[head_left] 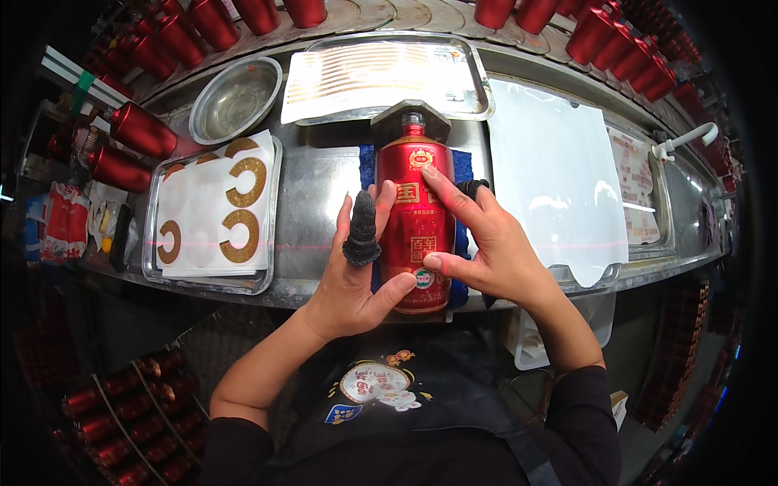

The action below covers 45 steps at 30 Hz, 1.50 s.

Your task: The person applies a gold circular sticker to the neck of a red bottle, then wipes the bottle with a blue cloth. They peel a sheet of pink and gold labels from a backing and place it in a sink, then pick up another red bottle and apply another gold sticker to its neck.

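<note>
Glossy red bottle [397,231], gold markings, lying flat

The red, round-shouldered bottle [415,231] looks smooth, glossy and metallic; the flat silver metal tabletop [316,178] is shiny; the wrinkled black finger covers [362,227] look matt and rough

Left of red bottle [416,225]: strip of bare surface [318,162], a hand could pass; label tray [212,283] bounds it farther left, left hand [348,292] blocks bottle's left side. Beyond bottle: dark holder [438,123] at neck, metal tray [480,87] behind, way blocked. Right of bottle: right hand [504,253] in the way, then flat white sheet [559,178], passable over top.
</note>
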Tool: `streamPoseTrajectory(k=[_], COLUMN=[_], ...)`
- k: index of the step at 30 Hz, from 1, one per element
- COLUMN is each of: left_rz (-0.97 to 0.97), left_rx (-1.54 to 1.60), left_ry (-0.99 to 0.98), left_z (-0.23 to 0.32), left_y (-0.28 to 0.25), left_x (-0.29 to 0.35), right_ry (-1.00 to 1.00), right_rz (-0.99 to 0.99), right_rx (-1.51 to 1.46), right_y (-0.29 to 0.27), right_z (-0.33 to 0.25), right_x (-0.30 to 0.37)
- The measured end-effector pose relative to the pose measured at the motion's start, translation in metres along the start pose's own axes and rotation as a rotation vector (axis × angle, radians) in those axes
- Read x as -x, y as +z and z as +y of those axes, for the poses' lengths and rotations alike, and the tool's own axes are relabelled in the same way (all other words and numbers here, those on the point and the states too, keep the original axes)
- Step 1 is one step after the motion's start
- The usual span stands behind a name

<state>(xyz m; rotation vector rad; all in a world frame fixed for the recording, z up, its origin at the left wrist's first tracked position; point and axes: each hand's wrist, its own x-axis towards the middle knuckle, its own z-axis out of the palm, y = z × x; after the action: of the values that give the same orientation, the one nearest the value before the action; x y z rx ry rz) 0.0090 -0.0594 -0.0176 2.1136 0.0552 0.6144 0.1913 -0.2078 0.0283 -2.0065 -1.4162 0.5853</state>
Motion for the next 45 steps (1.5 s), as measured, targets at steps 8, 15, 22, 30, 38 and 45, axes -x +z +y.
streamPoseTrajectory(k=[8,15,22,30,38,45], left_rz=[-0.018,-0.011,-0.039,-0.12,-0.081,-0.098], left_rx=[-0.148,0.101,-0.055,-0.173,-0.118,-0.141], left_ry=[0.073,0.028,0.143,0.129,0.111,0.097], left_z=[0.002,-0.009,-0.013,-0.01,-0.007,-0.007], left_y=[-0.006,-0.01,-0.012,-0.017,-0.016,-0.015], left_x=[-0.007,0.001,-0.004,-0.004,-0.004,-0.003], right_ry=[-0.041,-0.105,-0.136,-0.149,-0.17,-0.163], right_rz=[0.014,0.1,0.071,0.069,0.08,0.095], right_rx=[-0.053,-0.377,-0.251,-0.206,-0.284,-0.18], right_y=[0.004,0.019,0.024,0.027,0.026,0.029], right_z=[0.004,0.029,0.036,0.034,0.031,0.031], right_x=[0.001,0.007,0.019,0.017,0.018,0.019])
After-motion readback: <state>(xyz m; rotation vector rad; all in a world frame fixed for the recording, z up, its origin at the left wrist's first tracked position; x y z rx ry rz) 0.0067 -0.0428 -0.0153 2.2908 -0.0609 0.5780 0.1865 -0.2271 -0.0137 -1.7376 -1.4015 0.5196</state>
